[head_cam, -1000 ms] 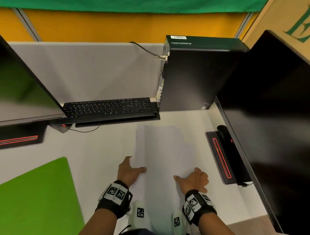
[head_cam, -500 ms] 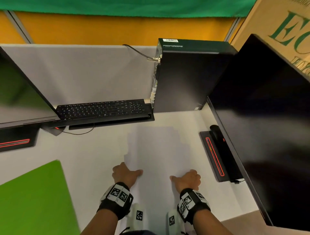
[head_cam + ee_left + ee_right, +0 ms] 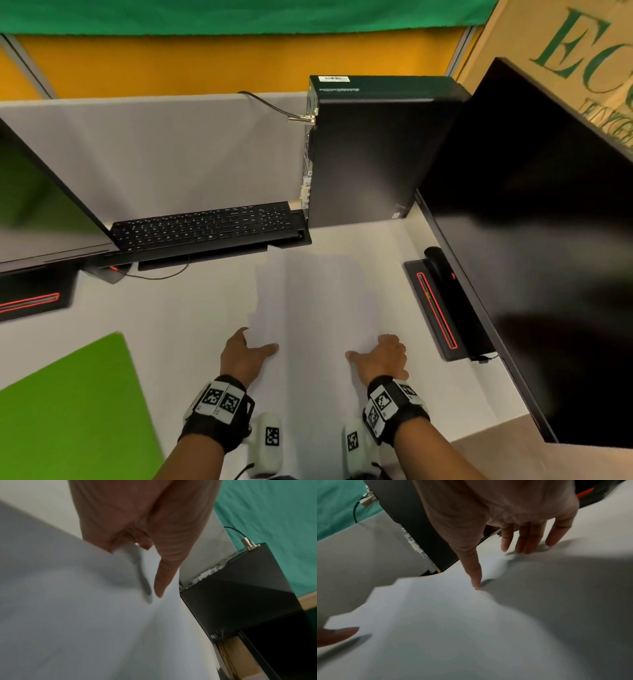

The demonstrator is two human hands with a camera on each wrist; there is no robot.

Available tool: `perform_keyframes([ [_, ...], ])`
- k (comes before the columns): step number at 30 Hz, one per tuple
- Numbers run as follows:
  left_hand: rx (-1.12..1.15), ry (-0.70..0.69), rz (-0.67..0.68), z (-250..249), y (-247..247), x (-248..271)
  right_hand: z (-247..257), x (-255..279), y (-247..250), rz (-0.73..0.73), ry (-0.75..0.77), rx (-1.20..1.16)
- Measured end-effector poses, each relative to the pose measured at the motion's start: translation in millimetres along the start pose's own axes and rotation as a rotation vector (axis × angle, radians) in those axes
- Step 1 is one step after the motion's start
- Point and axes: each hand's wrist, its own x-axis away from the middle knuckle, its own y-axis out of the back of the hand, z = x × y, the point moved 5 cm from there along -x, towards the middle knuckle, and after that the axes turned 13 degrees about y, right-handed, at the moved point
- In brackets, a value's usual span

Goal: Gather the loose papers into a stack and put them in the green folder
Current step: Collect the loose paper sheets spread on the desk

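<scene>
White papers (image 3: 315, 308) lie loosely fanned in the middle of the desk, their far left edges stepped (image 3: 453, 628). My left hand (image 3: 253, 342) is at their near left edge. In the left wrist view its thumb lies on top of the sheets (image 3: 85, 615) and the fingers (image 3: 142, 543) tuck in at the raised edge. My right hand (image 3: 376, 353) is at the near right edge, with the thumb pressing on the paper and straight fingers (image 3: 527, 540) touching down beside a curled-up edge. The green folder (image 3: 68, 411) lies closed at the near left, apart from both hands.
A black keyboard (image 3: 205, 226) and a PC tower (image 3: 370, 154) stand behind the papers. A large monitor (image 3: 531, 257) with its base (image 3: 442, 308) walls in the right side. Another monitor (image 3: 41, 205) stands at the left. The desk's edge (image 3: 479, 438) runs near right.
Both hands stay at the papers' two sides. The right hand's spread fingers have dropped down onto the edge. The head view has shifted slightly.
</scene>
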Motion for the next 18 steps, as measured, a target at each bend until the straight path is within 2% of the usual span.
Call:
perform_keyframes([
  [4,0.014,0.044,0.012,4.3,-7.2,0.0,-2.5,-1.2,1.8,0.044,-0.065,-0.151],
  [8,0.059,0.062,0.032,8.0,-13.1,-2.6,-4.2,-1.1,2.4,0.060,-0.054,-0.175],
  [10,0.135,0.093,0.085,8.7,-13.7,-4.5,-2.4,1.6,3.9,0.071,-0.064,-0.163],
  [14,0.269,0.191,0.284,12.3,-20.0,-3.5,-1.7,7.8,5.0,0.024,-0.071,-0.188],
  [18,0.265,0.176,0.319,16.7,-20.5,-4.2,-1.4,9.8,0.3,0.062,-0.098,-0.267],
])
